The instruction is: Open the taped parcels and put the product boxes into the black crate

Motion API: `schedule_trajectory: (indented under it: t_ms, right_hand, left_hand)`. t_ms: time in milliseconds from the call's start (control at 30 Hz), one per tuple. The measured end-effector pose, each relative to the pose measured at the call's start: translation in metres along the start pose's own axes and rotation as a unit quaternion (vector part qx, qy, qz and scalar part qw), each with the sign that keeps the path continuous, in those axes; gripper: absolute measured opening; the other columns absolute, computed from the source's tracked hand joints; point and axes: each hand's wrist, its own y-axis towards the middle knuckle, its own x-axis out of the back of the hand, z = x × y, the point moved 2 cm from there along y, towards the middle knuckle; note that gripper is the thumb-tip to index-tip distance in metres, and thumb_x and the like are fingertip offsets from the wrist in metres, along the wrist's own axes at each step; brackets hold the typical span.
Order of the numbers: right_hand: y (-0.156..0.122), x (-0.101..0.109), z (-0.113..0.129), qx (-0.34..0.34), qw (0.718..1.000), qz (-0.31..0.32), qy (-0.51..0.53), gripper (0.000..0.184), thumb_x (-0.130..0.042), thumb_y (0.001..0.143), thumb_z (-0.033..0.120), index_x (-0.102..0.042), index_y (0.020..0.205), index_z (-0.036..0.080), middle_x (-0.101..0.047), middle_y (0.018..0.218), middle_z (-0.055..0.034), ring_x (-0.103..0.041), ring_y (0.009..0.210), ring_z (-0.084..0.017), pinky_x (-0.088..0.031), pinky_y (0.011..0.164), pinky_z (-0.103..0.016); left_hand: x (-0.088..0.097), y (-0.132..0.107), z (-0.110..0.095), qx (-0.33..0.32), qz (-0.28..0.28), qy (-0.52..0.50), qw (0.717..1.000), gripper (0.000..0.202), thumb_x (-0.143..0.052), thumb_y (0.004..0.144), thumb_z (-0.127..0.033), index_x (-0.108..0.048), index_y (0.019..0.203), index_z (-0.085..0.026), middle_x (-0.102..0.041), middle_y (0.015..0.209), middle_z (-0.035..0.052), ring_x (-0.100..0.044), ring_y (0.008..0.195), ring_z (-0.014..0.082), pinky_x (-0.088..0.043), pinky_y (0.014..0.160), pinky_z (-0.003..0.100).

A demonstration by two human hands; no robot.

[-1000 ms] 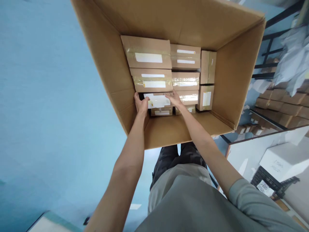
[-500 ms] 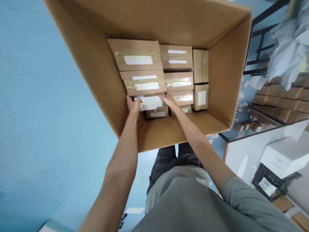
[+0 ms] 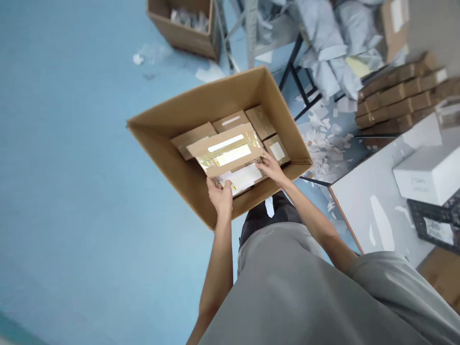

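A big open cardboard box [image 3: 172, 177] stands before me with several small taped cartons inside. My left hand [image 3: 220, 195] and my right hand [image 3: 270, 168] grip a small brown carton [image 3: 206, 152] at its two near corners. It is tilted and raised above the others, with two white labels and shiny tape on its face. A large white label [image 3: 243, 177] shows along its near side, between my thumbs; I cannot tell whether it belongs to the same carton. My fingertips are partly hidden. Other cartons, such as a labelled carton [image 3: 276, 149], lie around it.
Another cardboard box [image 3: 183, 31] with clear plastic inside stands on the blue floor. Grey bags [image 3: 323, 33] are piled on a dark-legged table. Paper scraps [image 3: 323, 143] litter the floor. A white table [image 3: 391, 172] at the right holds a white box [image 3: 427, 175] and a black crate [image 3: 436, 220].
The two-labelled carton has risen and tilted up between my hands, leaving its row. My view has pulled back and turned, so the big box looks smaller and rotated.
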Motion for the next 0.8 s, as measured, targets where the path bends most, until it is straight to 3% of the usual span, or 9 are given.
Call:
schedule_trajectory:
  t_ms: [67,200,333,467,633,700,800]
  right_hand:
    - [-0.034,0.042,0.017,0.044,0.997,-0.057,0.032,0.094,-0.079,0.100,0.043,-0.053,0.188,0.025,-0.073,0.176,-0.0091,-0.065,0.170,-0.032,-0.053,0.143,-0.052]
    - [-0.116,0.133,0.028,0.127,0.972,-0.181,0.079,0.093,-0.077,0.101,0.047,-0.052,0.188,0.028,-0.074,0.175,-0.0077,-0.066,0.169,-0.031,-0.054,0.143,-0.051]
    - [-0.204,0.222,0.002,0.164,0.927,-0.313,0.124,0.094,-0.079,0.101,0.055,-0.052,0.187,0.029,-0.073,0.175,-0.0096,-0.068,0.166,-0.034,-0.059,0.138,-0.054]
    - [-0.280,0.304,-0.058,0.174,0.886,-0.397,0.163,0.092,-0.081,0.098,0.059,-0.057,0.182,0.029,-0.078,0.168,-0.0118,-0.073,0.160,-0.035,-0.061,0.135,-0.053]
    - [-0.353,0.392,-0.160,0.086,0.851,-0.473,0.211,0.086,-0.083,0.093,0.056,-0.064,0.172,0.028,-0.087,0.152,-0.0133,-0.081,0.145,-0.035,-0.065,0.127,-0.057]
    - [-0.376,0.418,-0.202,0.048,0.835,-0.487,0.250,0.082,-0.084,0.089,0.052,-0.068,0.166,0.028,-0.088,0.149,-0.0142,-0.082,0.143,-0.035,-0.065,0.126,-0.056]
    - [-0.397,0.446,-0.258,-0.018,0.815,-0.495,0.300,0.074,-0.084,0.085,0.050,-0.073,0.155,0.028,-0.089,0.146,-0.0149,-0.082,0.143,-0.033,-0.065,0.125,-0.053]
  left_hand:
    - [-0.022,-0.015,-0.043,-0.037,0.022,-0.032,0.999,0.085,-0.069,0.088,-0.019,-0.059,0.172,-0.024,-0.069,0.175,0.0188,-0.075,0.157,0.0354,-0.059,0.135,0.047]
    - [-0.087,-0.065,-0.122,-0.171,0.154,-0.056,0.971,0.092,-0.071,0.089,-0.021,-0.054,0.180,-0.024,-0.069,0.175,0.0186,-0.076,0.157,0.0344,-0.062,0.132,0.043]
    - [-0.167,-0.136,-0.163,-0.249,0.261,-0.016,0.932,0.103,-0.070,0.092,-0.020,-0.040,0.190,-0.026,-0.074,0.170,0.0170,-0.072,0.162,0.0326,-0.063,0.128,0.037]
    - [-0.268,-0.204,-0.164,-0.267,0.330,0.054,0.904,0.099,-0.070,0.092,-0.018,-0.046,0.188,-0.023,-0.080,0.161,0.0156,-0.079,0.153,0.0336,-0.065,0.125,0.038]
    - [-0.405,-0.287,-0.131,-0.273,0.396,0.179,0.858,0.086,-0.078,0.091,-0.021,-0.064,0.175,-0.024,-0.087,0.149,0.0115,-0.085,0.140,0.0367,-0.064,0.124,0.042]
    - [-0.450,-0.317,-0.114,-0.276,0.405,0.243,0.837,0.079,-0.080,0.091,-0.022,-0.070,0.169,-0.023,-0.089,0.142,0.0122,-0.085,0.137,0.0381,-0.064,0.124,0.044]
    - [-0.501,-0.352,-0.088,-0.286,0.412,0.319,0.804,0.069,-0.082,0.091,-0.025,-0.078,0.160,-0.022,-0.090,0.139,0.0157,-0.084,0.138,0.0428,-0.062,0.125,0.051]
